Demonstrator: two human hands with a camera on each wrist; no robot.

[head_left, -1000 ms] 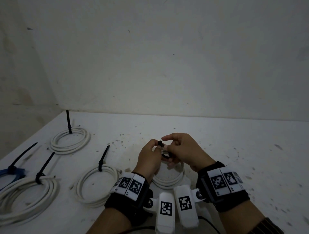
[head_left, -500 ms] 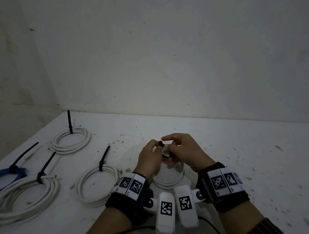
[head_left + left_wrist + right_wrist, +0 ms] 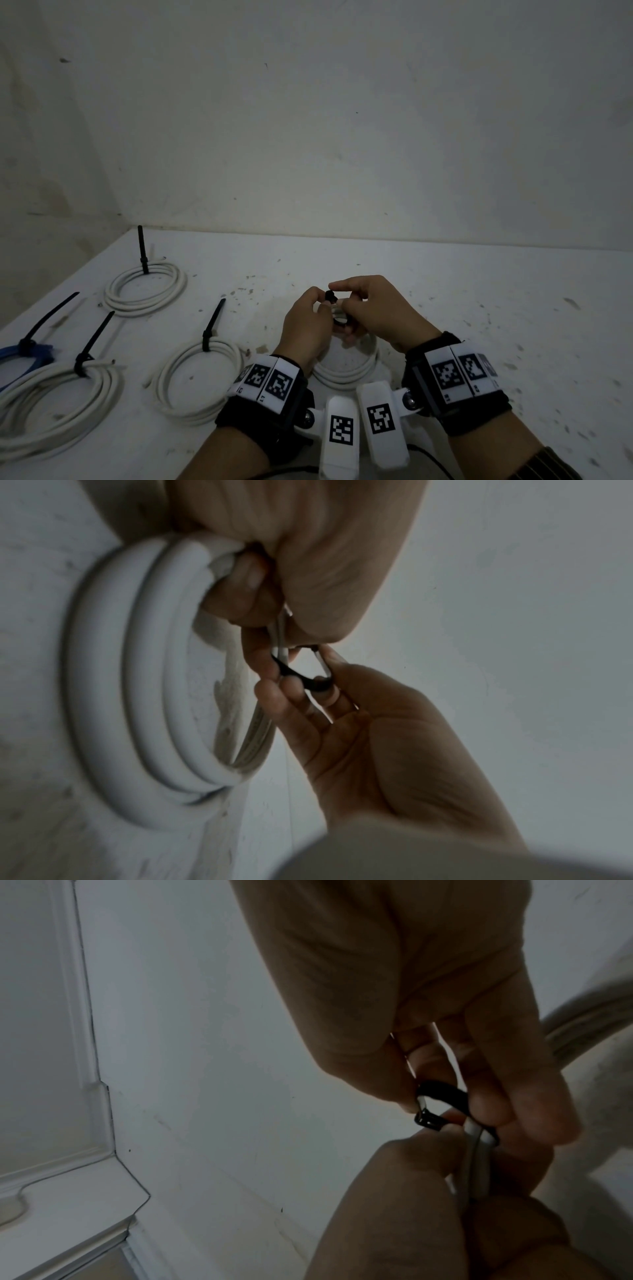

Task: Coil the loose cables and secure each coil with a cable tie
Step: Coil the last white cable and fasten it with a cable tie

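Note:
A white cable coil (image 3: pixel 346 371) lies on the table under both hands, with its far side lifted. My left hand (image 3: pixel 320 306) grips the bunched strands (image 3: pixel 476 1164) of that coil (image 3: pixel 154 669). A black cable tie (image 3: pixel 331 296) is looped around those strands. My right hand (image 3: pixel 344 301) pinches the tie's loop (image 3: pixel 303 679) between thumb and fingers. The tie's head (image 3: pixel 426 1121) sits just above my left fingers. The tie's tail is hidden by the hands.
Three white coils (image 3: pixel 145 289) (image 3: pixel 202 382) (image 3: pixel 54 404) and a blue one (image 3: pixel 24 353), each with a black tie sticking up, lie to the left. A wall rises at the table's far edge and left side. Bare tabletop (image 3: pixel 513 325) stretches to the right.

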